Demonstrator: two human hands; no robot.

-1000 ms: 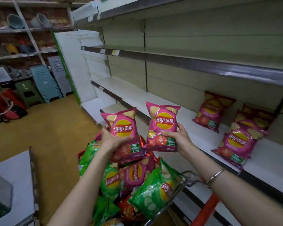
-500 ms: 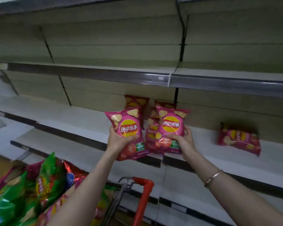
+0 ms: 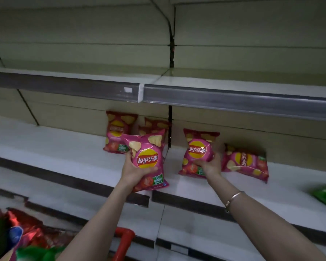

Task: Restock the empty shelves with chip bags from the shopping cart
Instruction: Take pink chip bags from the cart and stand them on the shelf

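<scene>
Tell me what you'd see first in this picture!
Bright pink jumps out in the middle: the left hand grips a pink chip bag over the front edge of the shelf, while the right hand holds a second pink bag standing on the shelf. Just right of that, a third pink bag sits turned sideways.

A shop, likely a supermarket: tiered shelves (image 3: pixel 55 147), price rails (image 3: pixel 233 99), chip bags (image 3: pixel 245 161).

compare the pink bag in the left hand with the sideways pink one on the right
The held bag is upright, logo roughly level; the sideways bag lies turned, logo running vertically. The left hand grips the held bag at the shelf front; the sideways bag sits untouched, farther back. Both are pink Lay's bags.
</scene>
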